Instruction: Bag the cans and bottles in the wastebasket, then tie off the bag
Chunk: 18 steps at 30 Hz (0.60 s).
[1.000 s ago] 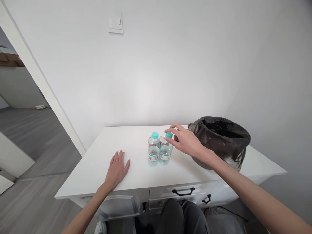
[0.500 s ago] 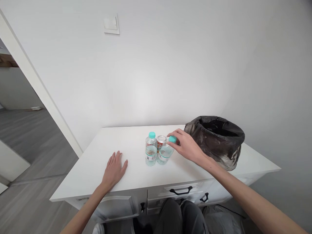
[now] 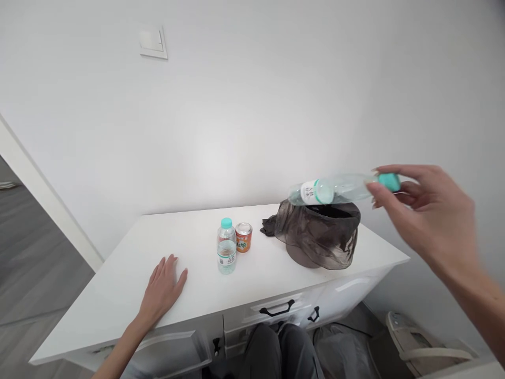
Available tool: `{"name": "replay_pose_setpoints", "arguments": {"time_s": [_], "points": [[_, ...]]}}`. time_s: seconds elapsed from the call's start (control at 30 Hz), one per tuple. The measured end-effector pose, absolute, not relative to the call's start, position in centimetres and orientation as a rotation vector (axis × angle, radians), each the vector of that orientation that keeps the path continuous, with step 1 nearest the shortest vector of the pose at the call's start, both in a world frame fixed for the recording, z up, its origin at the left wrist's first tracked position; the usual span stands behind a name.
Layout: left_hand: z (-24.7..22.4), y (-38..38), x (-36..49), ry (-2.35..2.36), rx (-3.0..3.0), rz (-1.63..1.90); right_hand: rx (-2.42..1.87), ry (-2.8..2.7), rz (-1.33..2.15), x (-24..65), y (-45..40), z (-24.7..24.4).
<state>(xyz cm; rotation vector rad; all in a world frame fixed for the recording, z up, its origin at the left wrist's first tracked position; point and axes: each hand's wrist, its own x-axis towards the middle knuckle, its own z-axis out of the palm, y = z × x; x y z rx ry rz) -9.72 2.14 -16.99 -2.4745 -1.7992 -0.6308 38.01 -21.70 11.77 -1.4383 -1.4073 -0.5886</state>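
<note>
My right hand grips a clear plastic bottle near its teal cap. The bottle lies nearly level in the air, its base over the opening of a bin lined with a dark bag. A second bottle with a teal cap stands upright on the white cabinet top. Right beside it is an orange can with a silver lid. Flat on the cabinet top at the left rests my left hand, fingers spread and holding nothing.
The white cabinet top has drawers with black handles below its front edge. A light switch is on the wall behind. At the lower right, beside the cabinet, stands a pale plastic object. A dark bag knot sticks out behind the bin.
My right hand has lifted one bottle off the cabinet top and carried it right, tipping it sideways above the bin. The view has shifted right. My left hand stays resting.
</note>
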Motion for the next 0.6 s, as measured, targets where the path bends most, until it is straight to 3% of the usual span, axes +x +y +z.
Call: {"name": "replay_pose_setpoints", "arguments": {"time_s": [0.23, 0.6], "points": [[-16.0, 1.8, -9.3, -1.820, -2.453, -0.684, -1.747, -1.282, -0.771, 44.3, -20.8, 11.9], [-15.5, 1.3, -9.5, -1.790, -2.448, -0.662, -1.891, -1.638, -0.383, 45.5, -15.1, 9.2]]}}
